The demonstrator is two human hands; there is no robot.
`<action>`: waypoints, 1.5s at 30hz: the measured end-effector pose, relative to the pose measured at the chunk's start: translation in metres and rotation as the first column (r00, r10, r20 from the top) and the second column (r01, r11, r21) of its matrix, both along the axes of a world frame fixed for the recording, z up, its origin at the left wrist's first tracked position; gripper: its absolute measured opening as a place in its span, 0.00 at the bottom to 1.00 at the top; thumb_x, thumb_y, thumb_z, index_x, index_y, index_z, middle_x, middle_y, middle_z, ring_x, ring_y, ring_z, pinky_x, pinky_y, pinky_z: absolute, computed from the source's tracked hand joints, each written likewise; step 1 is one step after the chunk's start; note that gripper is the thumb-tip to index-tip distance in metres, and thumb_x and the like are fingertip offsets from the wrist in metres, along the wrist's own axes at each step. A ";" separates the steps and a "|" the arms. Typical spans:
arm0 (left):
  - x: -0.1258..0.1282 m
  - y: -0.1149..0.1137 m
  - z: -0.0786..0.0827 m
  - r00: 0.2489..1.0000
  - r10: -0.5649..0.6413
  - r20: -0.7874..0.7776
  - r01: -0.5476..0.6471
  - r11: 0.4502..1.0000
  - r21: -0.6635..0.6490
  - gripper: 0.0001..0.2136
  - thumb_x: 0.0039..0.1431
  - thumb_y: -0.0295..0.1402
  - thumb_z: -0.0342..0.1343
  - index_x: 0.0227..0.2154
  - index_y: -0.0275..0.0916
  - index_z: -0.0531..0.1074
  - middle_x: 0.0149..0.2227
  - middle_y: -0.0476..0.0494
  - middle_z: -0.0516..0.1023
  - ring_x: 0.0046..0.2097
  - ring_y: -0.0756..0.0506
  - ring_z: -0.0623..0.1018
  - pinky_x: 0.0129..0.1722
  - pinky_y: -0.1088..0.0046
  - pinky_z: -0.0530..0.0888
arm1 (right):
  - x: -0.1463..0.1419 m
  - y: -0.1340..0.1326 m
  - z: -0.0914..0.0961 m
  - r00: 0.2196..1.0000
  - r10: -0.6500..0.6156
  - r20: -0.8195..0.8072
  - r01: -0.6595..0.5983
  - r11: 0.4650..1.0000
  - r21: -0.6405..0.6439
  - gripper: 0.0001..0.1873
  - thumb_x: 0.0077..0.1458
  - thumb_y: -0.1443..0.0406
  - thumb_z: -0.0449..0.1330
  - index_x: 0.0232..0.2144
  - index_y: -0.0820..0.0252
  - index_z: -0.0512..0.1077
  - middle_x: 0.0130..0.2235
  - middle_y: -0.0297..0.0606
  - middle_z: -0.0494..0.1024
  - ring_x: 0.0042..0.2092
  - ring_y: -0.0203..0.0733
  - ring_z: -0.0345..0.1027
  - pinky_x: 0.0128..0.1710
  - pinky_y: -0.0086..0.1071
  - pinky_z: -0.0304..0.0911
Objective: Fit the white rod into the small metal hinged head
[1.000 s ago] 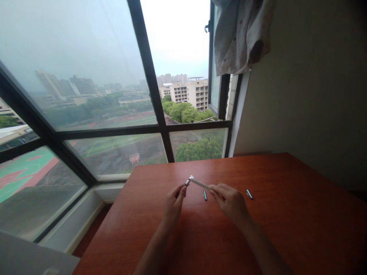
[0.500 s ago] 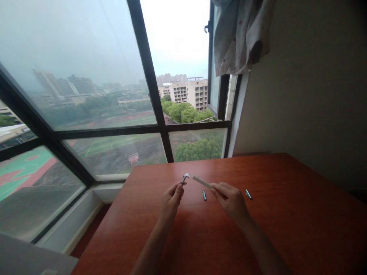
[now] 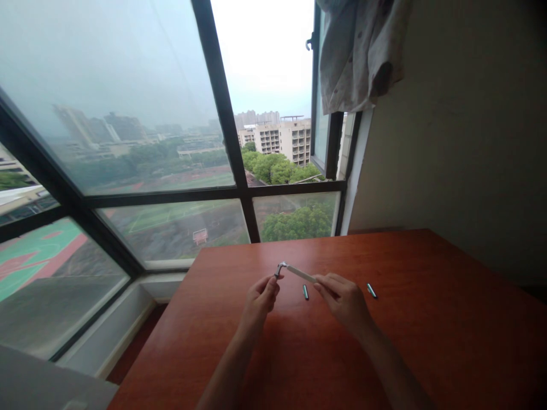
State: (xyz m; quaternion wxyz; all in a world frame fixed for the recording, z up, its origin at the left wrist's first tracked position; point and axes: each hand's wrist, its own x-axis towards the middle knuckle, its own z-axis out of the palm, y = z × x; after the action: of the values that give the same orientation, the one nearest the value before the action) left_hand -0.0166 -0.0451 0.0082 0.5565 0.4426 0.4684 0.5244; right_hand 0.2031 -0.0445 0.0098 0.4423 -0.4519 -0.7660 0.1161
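My left hand [image 3: 261, 297] pinches a short dark, curved piece with a forked silver tip [image 3: 280, 267], perhaps a razor handle's neck. Its exact kind is unclear, and its lower end is hidden by my fingers. Across from it, my right hand [image 3: 342, 295] is closed around one end of a flat, pale stick [image 3: 301, 274]. The stick slants up to the left, and its far end meets the silver tip or lies right beside it. Both are held above the table. Between my hands lies a small dark-green, shiny piece [image 3: 305, 292]; a similar one [image 3: 371, 291] lies right of my right hand.
The reddish-brown wooden table [image 3: 325, 353] spreads under both hands. Beyond its far edge stand dark-framed windows [image 3: 241, 191], one pane swung outward. Grey cloth [image 3: 359, 57] hangs at the upper right, beside a plain wall [image 3: 448, 142].
My left hand has moved slightly right, bringing the silver tip up to the stick's end; a gap was between them before. My right hand has hardly moved.
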 end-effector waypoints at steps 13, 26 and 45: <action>0.000 0.000 -0.004 0.993 -0.012 -0.118 0.018 0.999 0.051 0.25 0.50 0.50 0.59 0.41 0.32 0.76 0.20 0.55 0.58 0.20 0.55 0.55 0.18 0.79 0.50 | -0.003 -0.001 0.001 0.999 0.040 0.027 -0.039 0.999 -0.029 0.14 0.62 0.60 0.52 0.39 0.56 0.77 0.32 0.39 0.78 0.32 0.40 0.71 0.34 0.29 0.63; -0.002 -0.001 -0.002 0.953 0.089 -0.288 -0.034 0.981 0.189 0.21 0.51 0.49 0.57 0.35 0.33 0.78 0.22 0.51 0.63 0.24 0.51 0.61 0.22 0.77 0.57 | -0.003 -0.001 -0.001 0.997 -0.010 0.075 0.012 1.000 -0.026 0.13 0.62 0.61 0.52 0.38 0.55 0.77 0.33 0.38 0.79 0.33 0.41 0.72 0.32 0.28 0.61; 0.002 -0.004 0.001 0.975 -0.129 0.183 0.149 0.983 -0.103 0.19 0.50 0.45 0.62 0.37 0.34 0.72 0.22 0.57 0.60 0.18 0.59 0.48 0.17 0.82 0.45 | 0.001 0.002 -0.003 0.998 -0.015 0.064 0.015 1.000 0.009 0.14 0.62 0.60 0.53 0.40 0.56 0.77 0.31 0.39 0.78 0.32 0.39 0.71 0.34 0.28 0.61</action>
State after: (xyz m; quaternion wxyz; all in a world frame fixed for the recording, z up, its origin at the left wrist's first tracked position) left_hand -0.0146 -0.0487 0.0089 0.6559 0.3933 0.4152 0.4928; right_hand 0.2039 -0.0424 0.0069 0.4203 -0.4592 -0.7768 0.0951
